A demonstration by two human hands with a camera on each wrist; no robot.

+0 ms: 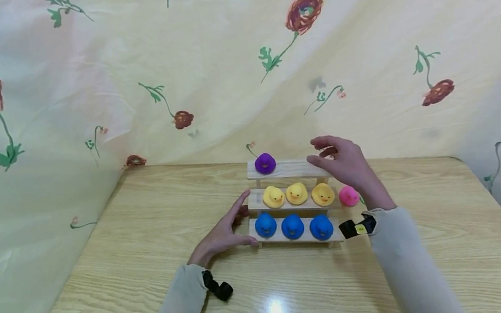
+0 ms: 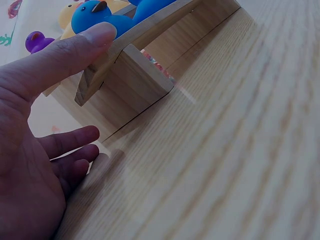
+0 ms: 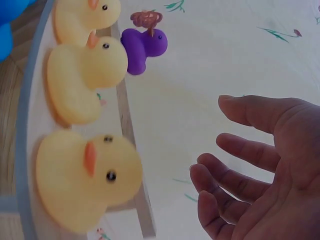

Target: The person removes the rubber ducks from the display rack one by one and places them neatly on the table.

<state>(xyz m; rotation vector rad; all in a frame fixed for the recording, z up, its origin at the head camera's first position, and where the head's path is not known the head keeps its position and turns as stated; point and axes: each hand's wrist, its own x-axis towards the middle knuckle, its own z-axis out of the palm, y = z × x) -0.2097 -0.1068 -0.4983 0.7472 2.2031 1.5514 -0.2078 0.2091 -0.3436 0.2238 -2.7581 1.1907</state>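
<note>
Hands (image 1: 221, 235) flanking duck rack (image 1: 286, 171), table edge near

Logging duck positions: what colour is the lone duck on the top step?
Purple duck, clearest in the head view.

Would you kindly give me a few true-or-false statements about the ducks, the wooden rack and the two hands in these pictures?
1. Three blue ducks sit on the lowest step of the wooden rack. True.
2. The purple duck shares its step with two others. False: it stands alone on the top step.
3. The right hand grips a yellow duck. False: it holds nothing, fingers relaxed over the rack's right end, and the three yellow ducks sit on the middle step.
4. The left hand rests on the table at the rack's left end. True.
5. A pink duck lies beside the rack, on its right. True.
</note>
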